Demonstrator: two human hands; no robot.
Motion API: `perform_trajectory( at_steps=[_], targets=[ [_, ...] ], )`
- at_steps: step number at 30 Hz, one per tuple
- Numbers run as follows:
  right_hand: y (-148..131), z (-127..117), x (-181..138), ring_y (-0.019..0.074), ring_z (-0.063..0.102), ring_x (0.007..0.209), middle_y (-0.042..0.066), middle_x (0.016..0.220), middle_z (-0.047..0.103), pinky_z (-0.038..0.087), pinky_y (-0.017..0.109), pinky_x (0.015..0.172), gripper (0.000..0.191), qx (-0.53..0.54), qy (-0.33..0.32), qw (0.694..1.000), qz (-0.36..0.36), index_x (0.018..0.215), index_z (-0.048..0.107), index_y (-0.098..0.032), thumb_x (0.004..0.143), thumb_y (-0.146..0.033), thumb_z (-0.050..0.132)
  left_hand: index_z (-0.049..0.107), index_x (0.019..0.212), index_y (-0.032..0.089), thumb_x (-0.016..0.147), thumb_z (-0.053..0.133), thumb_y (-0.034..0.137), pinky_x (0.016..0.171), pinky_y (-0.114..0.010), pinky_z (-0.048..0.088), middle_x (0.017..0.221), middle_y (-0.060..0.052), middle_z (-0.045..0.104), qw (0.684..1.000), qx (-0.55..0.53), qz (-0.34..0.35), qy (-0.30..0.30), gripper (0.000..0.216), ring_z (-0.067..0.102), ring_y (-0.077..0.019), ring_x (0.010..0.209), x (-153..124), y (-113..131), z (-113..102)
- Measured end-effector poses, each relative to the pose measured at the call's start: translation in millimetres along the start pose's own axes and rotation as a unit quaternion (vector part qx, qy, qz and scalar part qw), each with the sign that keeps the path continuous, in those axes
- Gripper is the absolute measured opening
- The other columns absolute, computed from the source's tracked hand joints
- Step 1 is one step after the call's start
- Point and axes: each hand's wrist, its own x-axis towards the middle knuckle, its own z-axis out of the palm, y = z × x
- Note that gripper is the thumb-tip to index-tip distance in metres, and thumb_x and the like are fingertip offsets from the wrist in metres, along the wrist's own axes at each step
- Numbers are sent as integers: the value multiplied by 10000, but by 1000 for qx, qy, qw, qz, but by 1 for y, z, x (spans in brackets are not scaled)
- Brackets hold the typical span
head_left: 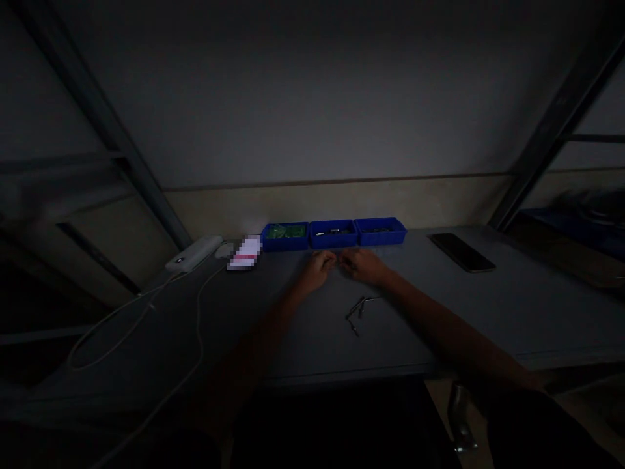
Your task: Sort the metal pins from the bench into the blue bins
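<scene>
Apparently at close quarters, the two hands face each other just short of the middle blue bin [334, 241], which sits at twelve o'clock from the narrow gap between them. The left hand [318, 266] has its forearm running up from between seven and eight o'clock, fingers curled and drawn close together, tips pointing toward three. The right hand [361, 266] reaches in along a forearm that slants from four o'clock, its back turned mostly upward and its fingers bent inward toward nine. Both grips look narrow, but the dimness hides the fingertips, so I cannot tell whether either hand holds a small part. Both hands are low over the grey table [312, 346]; whether they touch it is unclear. Small items, some shiny, lie inside the middle bin. At two o'clock sits the right blue bin [381, 238], with darker contents, and at ten the left blue bin [288, 245], with something green inside. A loose cluster of slender metal pieces [356, 307] lies on the table at five o'clock, between the forearms. Farther out, a dark phone [462, 252] lies at three.
</scene>
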Motion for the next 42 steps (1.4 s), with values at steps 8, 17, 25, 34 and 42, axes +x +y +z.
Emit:
perform_trajectory(
  at_steps=[8,17,25,34,42],
  targets=[
    [-1,-4,-1,211,626,871,139,990,671,379,274,704,332,-68,-5,994,84,1058,553,-144,958,-352,314,633,885,193,860,465,283,681,-243,461,710,-7,636,996,-14,-47,69,192,591,-136,714,-5,13,-3],
    [2,-12,-6,168,603,823,102,928,672,353,248,695,349,-73,38,997,1,947,596,-154,960,-360,315,637,776,165,871,427,344,572,-232,425,638,-12,629,996,14,-84,20,292,583,-132,607,-12,28,-6],
    [40,-55,-8,216,615,818,138,905,662,388,285,700,375,-64,336,910,233,1067,526,-129,956,-360,251,670,860,187,719,661,381,681,-275,453,652,-2,657,982,63,29,-174,240,596,-154,639,-45,78,1],
    [49,-38,-26,274,620,845,159,987,659,420,346,720,502,-12,174,935,308,1294,389,-142,880,-420,448,688,776,171,758,566,194,626,-222,447,766,-17,676,982,55,-18,-181,125,594,-123,673,-35,70,7],
    [15,-18,-20,147,566,643,41,741,647,363,233,595,339,102,76,986,106,1073,589,-147,873,-392,467,654,741,173,733,586,156,677,-254,455,771,-27,637,986,80,21,-142,71,586,-143,709,-34,46,-5]
  ],
)
